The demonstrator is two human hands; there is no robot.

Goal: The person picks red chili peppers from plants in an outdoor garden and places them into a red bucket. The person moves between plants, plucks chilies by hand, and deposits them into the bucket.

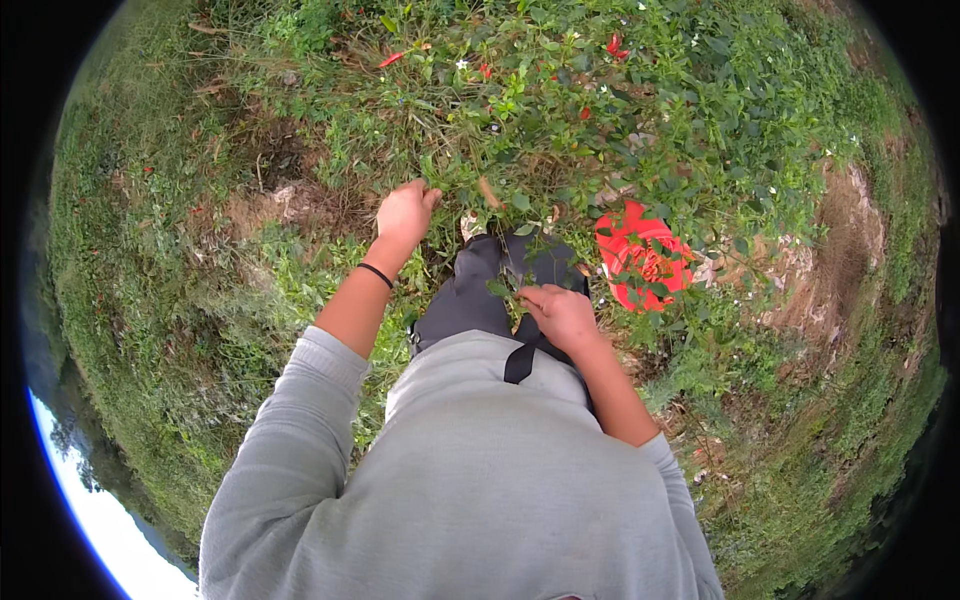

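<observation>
Green chili pepper plants [560,130] with small white flowers and a few red chili peppers [390,60] spread in front of me. My left hand [406,213] is closed at the plants' near edge, fingertips together against leafy shoots; what they hold, if anything, is too small to make out. Close to my waist, my right hand [560,314] pinches a thin green plant stem [510,291] with leaves on it. Right of that hand is a bright red bag or container [622,222], partly behind leaves, with red pieces showing in its middle.
More red peppers [616,46] hang among the leaves at the far right. Bare brown soil [820,270] shows to the right, with dry ground [285,205] to the left. A black strap [519,362] hangs at my waist. Grass and weeds surround me.
</observation>
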